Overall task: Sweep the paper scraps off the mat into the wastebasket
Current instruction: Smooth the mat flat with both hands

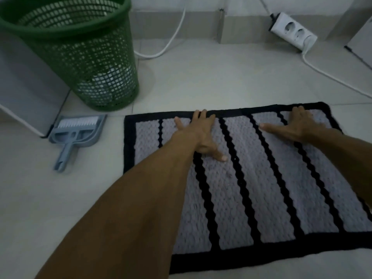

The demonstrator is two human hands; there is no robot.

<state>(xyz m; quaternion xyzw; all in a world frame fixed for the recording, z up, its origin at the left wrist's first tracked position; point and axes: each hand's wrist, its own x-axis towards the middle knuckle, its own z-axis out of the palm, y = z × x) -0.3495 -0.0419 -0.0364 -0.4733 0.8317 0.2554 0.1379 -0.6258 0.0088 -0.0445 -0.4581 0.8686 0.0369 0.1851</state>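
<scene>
A grey mat [251, 178] with black border and black stripes lies flat on the tiled floor. My left hand [198, 133] presses palm-down on its far left part, fingers spread and reaching the far border. Palm-down with its fingers apart, my right hand [296, 124] rests on the far right part. Neither hand holds anything. I see no paper scraps on the mat. The green mesh wastebasket [80, 57] stands upright at the far left, with pale paper showing through its lower mesh. A blue-grey dustpan with a brush clipped in it [75, 131] lies on the floor left of the mat.
A grey box-like object [26, 93] stands left of the wastebasket. A white power strip [291, 30] lies by the far wall, its white cables [332, 77] trailing across the floor beyond the mat. Another grey object [362, 37] sits at the far right.
</scene>
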